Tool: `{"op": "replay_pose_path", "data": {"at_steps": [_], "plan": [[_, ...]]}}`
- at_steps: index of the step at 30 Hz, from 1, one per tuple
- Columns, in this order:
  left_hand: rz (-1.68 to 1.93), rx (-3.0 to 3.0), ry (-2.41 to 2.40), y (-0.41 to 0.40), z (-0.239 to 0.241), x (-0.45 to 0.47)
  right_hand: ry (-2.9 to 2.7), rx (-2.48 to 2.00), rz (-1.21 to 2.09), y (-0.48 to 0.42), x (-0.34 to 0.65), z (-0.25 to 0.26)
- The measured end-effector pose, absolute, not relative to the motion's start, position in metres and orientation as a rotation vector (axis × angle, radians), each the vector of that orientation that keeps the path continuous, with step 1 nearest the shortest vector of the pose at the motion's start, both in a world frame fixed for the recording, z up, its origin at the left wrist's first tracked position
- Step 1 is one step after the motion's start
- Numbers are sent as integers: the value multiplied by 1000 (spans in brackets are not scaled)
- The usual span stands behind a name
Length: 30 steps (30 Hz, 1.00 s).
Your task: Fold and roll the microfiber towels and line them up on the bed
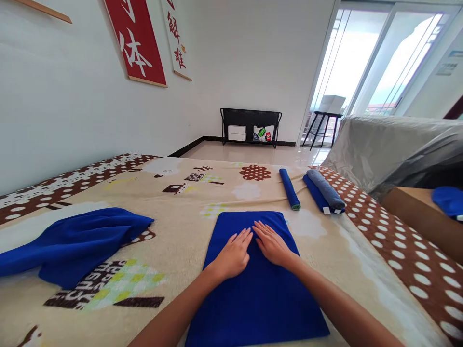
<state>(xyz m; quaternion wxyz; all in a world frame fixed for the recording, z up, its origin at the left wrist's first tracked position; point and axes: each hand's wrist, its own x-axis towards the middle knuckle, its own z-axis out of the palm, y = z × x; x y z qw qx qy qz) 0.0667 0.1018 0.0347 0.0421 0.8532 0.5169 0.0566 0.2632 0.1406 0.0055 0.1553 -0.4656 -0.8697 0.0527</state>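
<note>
A blue towel [253,308] lies spread flat on the patterned blanket right in front of me. My left hand [233,253] rests palm down on its upper half, fingers stretched out and pointing forward. Close beside it, my right hand [272,243] lies flat on the same cloth, with its fingers extended too. The fingertips of both hands nearly meet near the towel's middle. Neither hand grips anything.
A crumpled blue cloth [90,241] lies at the left. Toward the back right are a rolled blue towel [289,189] and a grey-blue roll [325,188] on blue cloth. Beyond the blanket [181,231] stand a black rack [251,118], a plastic-covered piece of furniture [401,140] and a cardboard box [412,212].
</note>
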Motion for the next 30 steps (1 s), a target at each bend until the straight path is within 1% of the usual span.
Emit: {"op": "replay_pose_path", "data": {"at_steps": [4,8,13,22,30], "plan": [[181,2585,1622,154,26,70,-2486,-1352,190,182,250,-1],[225,2465,1841,179,14,27,-2404,-1516,177,205,294,-13],[245,2372,1985,182,2,-1,-2312,-1701,135,213,333,-27],[203,2357,2105,180,1,3,-2222,-1818,109,218,338,-36],[243,2369,2190,177,2,4,-2193,-1866,54,213,338,-30]]}}
